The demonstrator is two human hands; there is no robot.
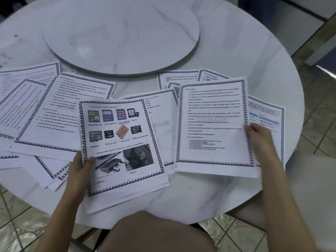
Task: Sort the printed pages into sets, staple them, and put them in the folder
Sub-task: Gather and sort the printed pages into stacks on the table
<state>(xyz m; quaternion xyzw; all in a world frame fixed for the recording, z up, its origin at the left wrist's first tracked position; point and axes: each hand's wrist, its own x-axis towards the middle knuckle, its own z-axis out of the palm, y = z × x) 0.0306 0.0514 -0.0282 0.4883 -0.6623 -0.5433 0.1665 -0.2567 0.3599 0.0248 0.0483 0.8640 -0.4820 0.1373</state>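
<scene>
Blurred text page (212, 124) in right hand (258, 135), lower sheets half-covered.

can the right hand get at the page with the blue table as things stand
Probably not at once: the right hand already holds a text page, which overlaps the blue-table page beside it.

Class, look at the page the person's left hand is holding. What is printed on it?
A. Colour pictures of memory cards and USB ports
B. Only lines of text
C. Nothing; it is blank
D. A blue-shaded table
A: the left hand grips the picture page, which shows rows of memory-card photos above two USB port photos.
</scene>
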